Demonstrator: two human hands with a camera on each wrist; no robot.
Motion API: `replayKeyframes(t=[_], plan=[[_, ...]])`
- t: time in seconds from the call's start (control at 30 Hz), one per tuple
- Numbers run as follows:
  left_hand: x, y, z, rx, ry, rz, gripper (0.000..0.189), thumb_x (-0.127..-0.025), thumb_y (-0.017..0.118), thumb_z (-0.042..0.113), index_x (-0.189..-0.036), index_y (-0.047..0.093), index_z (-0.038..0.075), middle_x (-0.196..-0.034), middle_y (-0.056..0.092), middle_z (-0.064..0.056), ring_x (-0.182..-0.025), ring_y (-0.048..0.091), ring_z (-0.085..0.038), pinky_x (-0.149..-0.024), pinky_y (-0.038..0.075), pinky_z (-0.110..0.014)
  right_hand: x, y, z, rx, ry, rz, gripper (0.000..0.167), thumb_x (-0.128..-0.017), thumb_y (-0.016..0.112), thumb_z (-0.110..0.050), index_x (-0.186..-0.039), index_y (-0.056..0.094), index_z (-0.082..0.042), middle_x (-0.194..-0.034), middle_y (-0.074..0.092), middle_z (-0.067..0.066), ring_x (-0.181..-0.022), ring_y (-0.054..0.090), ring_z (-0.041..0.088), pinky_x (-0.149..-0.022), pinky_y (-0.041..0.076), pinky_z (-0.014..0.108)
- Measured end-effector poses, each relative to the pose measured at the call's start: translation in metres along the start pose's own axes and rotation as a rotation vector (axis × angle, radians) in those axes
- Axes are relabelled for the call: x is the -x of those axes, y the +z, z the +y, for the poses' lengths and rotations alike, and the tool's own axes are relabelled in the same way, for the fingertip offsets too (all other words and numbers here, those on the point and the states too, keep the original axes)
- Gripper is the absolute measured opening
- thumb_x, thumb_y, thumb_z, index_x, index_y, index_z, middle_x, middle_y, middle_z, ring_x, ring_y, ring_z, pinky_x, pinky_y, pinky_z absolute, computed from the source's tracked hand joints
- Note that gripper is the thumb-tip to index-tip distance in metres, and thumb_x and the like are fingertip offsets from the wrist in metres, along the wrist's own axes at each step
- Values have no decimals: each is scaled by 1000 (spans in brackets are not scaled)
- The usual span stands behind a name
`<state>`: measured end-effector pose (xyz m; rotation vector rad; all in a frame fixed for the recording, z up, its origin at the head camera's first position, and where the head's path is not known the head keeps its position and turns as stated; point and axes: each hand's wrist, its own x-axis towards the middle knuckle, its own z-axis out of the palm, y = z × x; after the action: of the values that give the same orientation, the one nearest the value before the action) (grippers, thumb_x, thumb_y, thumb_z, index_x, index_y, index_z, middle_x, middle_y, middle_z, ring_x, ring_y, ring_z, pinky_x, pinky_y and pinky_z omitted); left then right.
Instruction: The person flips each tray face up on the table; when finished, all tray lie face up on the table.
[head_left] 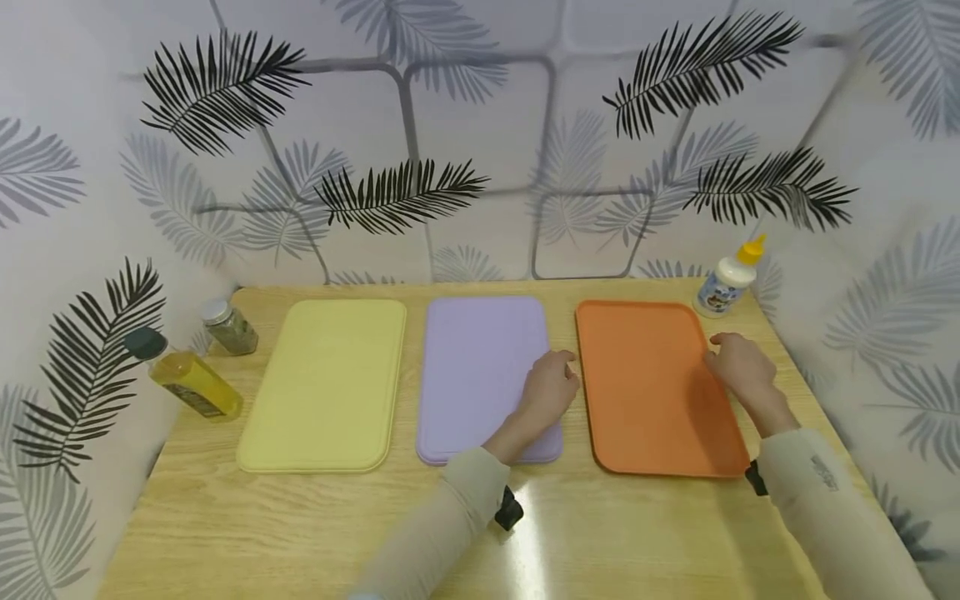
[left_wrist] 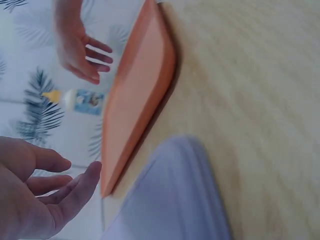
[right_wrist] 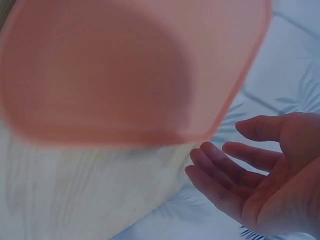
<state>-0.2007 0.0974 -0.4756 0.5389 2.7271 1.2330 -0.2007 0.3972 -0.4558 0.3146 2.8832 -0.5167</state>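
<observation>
An orange tray (head_left: 660,387) lies flat on the right part of the table, with one hand on either side. My left hand (head_left: 550,387) hovers over the right edge of a purple tray (head_left: 480,375), its fingers loosely bent toward the orange tray. In the left wrist view that left hand (left_wrist: 47,192) holds nothing. Near the orange tray's right rim is my right hand (head_left: 742,367); in the right wrist view its fingers (right_wrist: 220,192) are spread and relaxed, nothing between them. Whether its fingertips touch the rim, I cannot tell.
On the left lies a yellow tray (head_left: 326,383). Beside it stand a bottle of yellow liquid (head_left: 197,385) with a dark cap and a small jar (head_left: 231,327). A white glue bottle (head_left: 724,285) with a yellow tip stands at the back right corner. Leaf-patterned walls enclose the wooden table (head_left: 300,533).
</observation>
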Motion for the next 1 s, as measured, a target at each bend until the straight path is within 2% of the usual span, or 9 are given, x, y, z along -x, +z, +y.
replayKeyframes(t=[0.1,0.27,0.43,0.57,0.67,0.83,1.0], plan=[[4,-23,-11,-47,-1,75,34,-88,59,3,-122,62,-2,-92,63,-7,-80,59,-20,-70,50,-31,7,3,-24,-56,-57,29,49,-96,47,-23,-134,48,8,-116,59,32,-79,63,37,-51,47,42],[17,-50,-42,-105,-85,140,36,-89,60,5,-125,59,-2,-110,64,-13,-99,62,-28,-82,52,-38,22,14,-63,-153,-172,34,46,-98,51,-21,-134,49,7,-114,61,30,-80,65,34,-56,50,40],[29,-67,-72,-170,-147,144,43,-90,62,5,-130,53,-7,-130,54,-23,-121,49,-38,-97,47,-46,31,29,-94,-227,-295,50,42,-99,52,-18,-134,51,5,-112,64,28,-90,65,37,-63,53,40],[37,-77,-84,-263,-195,97,57,-87,68,9,-135,45,-12,-140,42,-31,-132,33,-48,-110,30,-54,31,38,-113,-280,-335,23,42,-99,53,-19,-134,52,3,-112,64,26,-94,65,37,-66,55,41],[43,-83,-88,-289,-222,75,64,-84,71,11,-135,42,-16,-141,38,-35,-133,30,-51,-112,24,-56,28,45,-126,-311,-347,3,42,-99,53,-19,-134,53,3,-111,65,25,-94,66,36,-69,55,41],[48,-87,-96,-297,-256,73,63,-85,71,11,-135,42,-15,-142,36,-34,-127,37,-50,-105,37,-55,23,60,-147,-340,-380,-31,41,-97,54,-17,-132,54,5,-112,65,25,-98,65,37,-74,55,42],[50,-93,-104,-305,-274,78,62,-84,71,11,-134,44,-15,-139,39,-35,-121,42,-49,-100,42,-52,19,76,-165,-335,-401,-33,40,-95,55,-15,-128,56,7,-115,63,29,-100,65,39,-82,54,47]])
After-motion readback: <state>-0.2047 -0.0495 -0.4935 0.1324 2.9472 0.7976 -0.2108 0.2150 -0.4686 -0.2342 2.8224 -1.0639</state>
